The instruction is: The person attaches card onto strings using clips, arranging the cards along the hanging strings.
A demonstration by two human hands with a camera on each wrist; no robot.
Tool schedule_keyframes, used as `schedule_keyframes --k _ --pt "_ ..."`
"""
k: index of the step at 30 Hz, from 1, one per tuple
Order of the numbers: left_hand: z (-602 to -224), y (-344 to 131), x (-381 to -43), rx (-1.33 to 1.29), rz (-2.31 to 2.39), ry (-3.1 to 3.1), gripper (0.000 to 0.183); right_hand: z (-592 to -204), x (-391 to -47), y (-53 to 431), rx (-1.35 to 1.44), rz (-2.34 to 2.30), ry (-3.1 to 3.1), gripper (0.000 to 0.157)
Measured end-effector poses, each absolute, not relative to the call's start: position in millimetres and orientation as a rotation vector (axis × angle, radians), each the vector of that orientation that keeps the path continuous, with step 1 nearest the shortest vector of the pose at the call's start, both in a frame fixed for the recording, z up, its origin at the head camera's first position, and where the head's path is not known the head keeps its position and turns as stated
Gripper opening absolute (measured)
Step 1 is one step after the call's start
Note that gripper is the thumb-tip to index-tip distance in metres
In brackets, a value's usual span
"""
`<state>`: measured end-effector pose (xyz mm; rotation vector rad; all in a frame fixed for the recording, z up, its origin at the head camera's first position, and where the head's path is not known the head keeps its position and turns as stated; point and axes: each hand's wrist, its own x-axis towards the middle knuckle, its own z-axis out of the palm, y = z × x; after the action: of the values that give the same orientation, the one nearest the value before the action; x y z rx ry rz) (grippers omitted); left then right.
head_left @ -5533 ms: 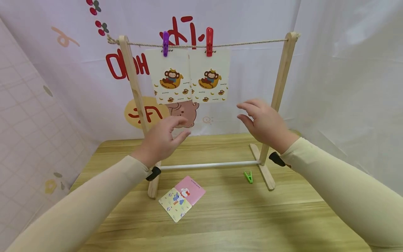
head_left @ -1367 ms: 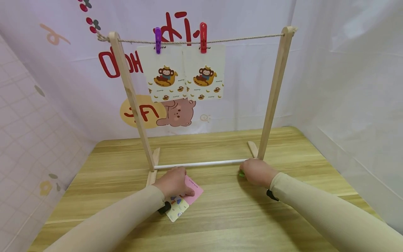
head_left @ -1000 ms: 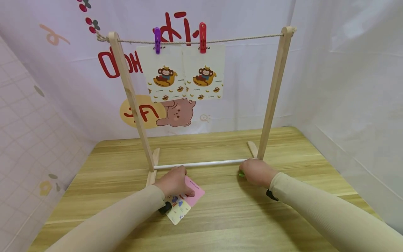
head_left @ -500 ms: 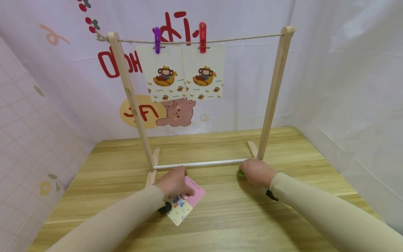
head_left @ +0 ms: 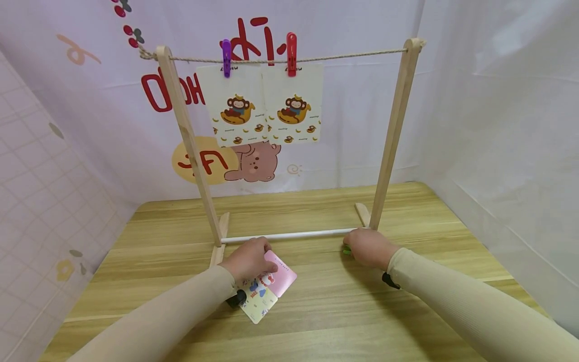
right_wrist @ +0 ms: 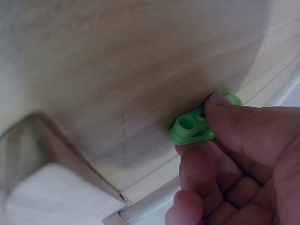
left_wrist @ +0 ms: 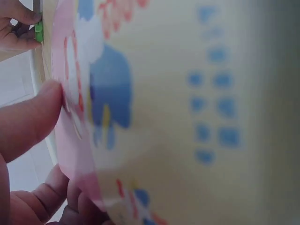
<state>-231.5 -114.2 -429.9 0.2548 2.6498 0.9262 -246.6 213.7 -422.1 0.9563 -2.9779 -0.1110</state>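
Note:
My left hand (head_left: 248, 261) pinches a pink-and-yellow card (head_left: 284, 275) by its upper left side, thumb over the printed face. In the left wrist view the card (left_wrist: 154, 93) fills most of the picture, bent slightly, with the thumb in front and other fingers behind its edge. Near the foot of the right post, my right hand (head_left: 373, 249) holds a green clothespin (head_left: 347, 250), most of it hidden from the head camera. Thumb and curled forefinger grip the clothespin (right_wrist: 185, 124) close to the tabletop in the right wrist view.
A wooden stand with left post (head_left: 187, 136) and right post (head_left: 393, 136) carries a string (head_left: 357, 56). From it hang two monkey-print cards, one under a purple clothespin (head_left: 226, 58), the other under a red clothespin (head_left: 291, 54). A white rod (head_left: 289, 235) joins the posts low down.
Both hands have come down from mid-air to the card and the green clothespin. Over the last second the card has shifted slightly right and tilted in my left hand; my right hand stays put.

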Motion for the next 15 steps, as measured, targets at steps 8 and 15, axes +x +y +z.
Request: schedule_keyframes --k 8,15 --pt "-430.7 -114.6 -232.0 0.266 0.960 2.652 0.033 -422.1 -245.7 213.8 0.964 -0.106 -2.956 0.021" --pt "-430.4 -114.6 -235.0 0.295 0.948 2.680 0.031 -422.9 -245.8 214.3 0.968 -0.088 -2.957 0.022"
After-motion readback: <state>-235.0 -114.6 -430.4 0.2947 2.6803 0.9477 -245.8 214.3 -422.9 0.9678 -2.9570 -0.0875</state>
